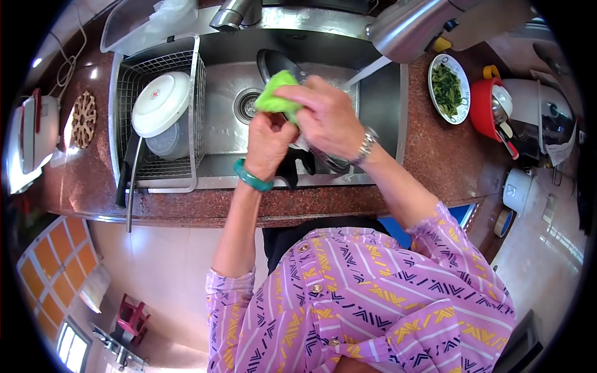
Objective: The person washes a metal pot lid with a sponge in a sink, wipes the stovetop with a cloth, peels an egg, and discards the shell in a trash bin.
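My right hand (pixel 329 116), with a metal watch at the wrist, grips a bright green cleaning cloth or sponge (pixel 280 93) over the sink. Close below it is my left hand (pixel 268 144), its fingers curled in; a green bangle circles that wrist. What the left fingers pinch is hidden. Behind both hands a round dark-rimmed item (pixel 276 63), a pan or a lid, tilts in the stainless steel sink (pixel 219 126). Another rounded rim (pixel 333 161) shows under my right wrist. A black handle-like piece (pixel 290 170) lies by the sink's front edge.
A wire dish rack (pixel 198 93) at the left holds a white dish (pixel 161 102), a clear plastic container (pixel 168 140) and long handles jutting over the counter edge. The faucet (pixel 238 16) stands behind. At the right are a plate of cooked greens (pixel 448 88) and a red container (pixel 482 109).
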Demonstrator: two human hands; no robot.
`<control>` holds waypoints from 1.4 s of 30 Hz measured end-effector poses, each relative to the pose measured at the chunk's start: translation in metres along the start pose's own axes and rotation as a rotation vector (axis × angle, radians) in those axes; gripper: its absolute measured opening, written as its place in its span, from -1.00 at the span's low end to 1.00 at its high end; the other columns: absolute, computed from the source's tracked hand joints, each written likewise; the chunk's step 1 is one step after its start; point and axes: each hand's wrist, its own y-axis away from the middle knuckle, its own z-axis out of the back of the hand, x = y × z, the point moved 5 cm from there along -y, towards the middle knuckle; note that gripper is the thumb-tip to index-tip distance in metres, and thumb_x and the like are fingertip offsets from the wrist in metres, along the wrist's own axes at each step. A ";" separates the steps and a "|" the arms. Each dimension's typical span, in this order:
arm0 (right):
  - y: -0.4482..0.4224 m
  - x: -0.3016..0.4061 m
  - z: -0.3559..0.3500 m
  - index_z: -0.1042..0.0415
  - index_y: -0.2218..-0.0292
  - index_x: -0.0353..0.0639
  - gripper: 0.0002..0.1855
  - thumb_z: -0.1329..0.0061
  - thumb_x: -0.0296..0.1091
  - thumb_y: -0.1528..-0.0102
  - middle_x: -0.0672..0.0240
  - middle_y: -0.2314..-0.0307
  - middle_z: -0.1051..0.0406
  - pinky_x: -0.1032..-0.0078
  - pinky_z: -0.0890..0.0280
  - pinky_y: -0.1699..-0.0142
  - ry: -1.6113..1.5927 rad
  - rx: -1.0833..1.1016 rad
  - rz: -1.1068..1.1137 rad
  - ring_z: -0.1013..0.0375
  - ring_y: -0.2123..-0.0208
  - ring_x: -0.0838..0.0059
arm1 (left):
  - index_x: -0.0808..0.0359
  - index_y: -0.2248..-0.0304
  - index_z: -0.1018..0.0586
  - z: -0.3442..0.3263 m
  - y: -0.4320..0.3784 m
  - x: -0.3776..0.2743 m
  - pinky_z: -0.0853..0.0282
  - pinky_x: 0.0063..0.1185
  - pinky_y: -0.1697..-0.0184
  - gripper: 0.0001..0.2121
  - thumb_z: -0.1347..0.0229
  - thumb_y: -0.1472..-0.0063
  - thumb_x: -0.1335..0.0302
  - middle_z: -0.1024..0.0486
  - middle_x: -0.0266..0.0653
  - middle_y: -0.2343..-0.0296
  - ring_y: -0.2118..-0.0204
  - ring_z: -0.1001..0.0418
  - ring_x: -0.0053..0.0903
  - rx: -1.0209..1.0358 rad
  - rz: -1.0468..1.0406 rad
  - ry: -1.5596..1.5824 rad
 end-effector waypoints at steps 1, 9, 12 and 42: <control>-0.012 0.008 -0.008 -0.43 0.35 0.02 -0.75 0.19 -0.39 0.13 0.20 0.63 -0.24 0.30 -0.23 0.47 0.126 0.049 0.031 -0.34 0.55 0.19 | 0.36 0.42 -0.31 -0.006 0.002 0.001 -0.34 -0.75 0.59 -0.85 -0.04 0.00 0.63 -0.37 -0.35 0.56 0.57 -0.34 -0.74 -0.028 -0.027 -0.030; -0.086 -0.072 -0.069 -0.47 0.30 0.03 -0.70 0.18 -0.28 0.12 0.08 0.45 -0.41 0.32 -0.28 0.20 0.128 0.377 -0.209 -0.39 0.32 0.08 | 0.33 0.45 -0.29 -0.029 0.027 0.011 -0.35 -0.73 0.57 -0.84 -0.06 -0.01 0.62 -0.35 -0.35 0.59 0.60 -0.32 -0.73 -0.021 0.014 0.189; -0.040 -0.039 -0.064 -0.44 0.27 -0.06 -0.65 0.29 -0.33 0.10 0.05 0.43 -0.40 0.33 -0.25 0.20 -0.050 0.558 -0.085 -0.37 0.33 0.09 | 0.32 0.38 -0.30 0.005 0.023 0.030 -0.38 -0.59 0.38 -0.89 0.03 -0.08 0.56 -0.39 -0.28 0.48 0.48 -0.39 -0.59 -0.057 0.088 0.348; 0.051 -0.020 0.127 -0.37 0.24 -0.36 -0.64 0.30 -0.57 0.12 0.32 0.44 -0.43 0.72 -0.28 0.34 -0.419 -0.108 -0.167 -0.37 0.44 0.66 | 0.30 0.57 -0.47 -0.021 -0.014 -0.074 -0.17 -0.61 0.61 -0.85 -0.08 0.00 0.38 -0.35 -0.30 0.76 0.70 -0.31 -0.57 -0.073 -0.460 -1.176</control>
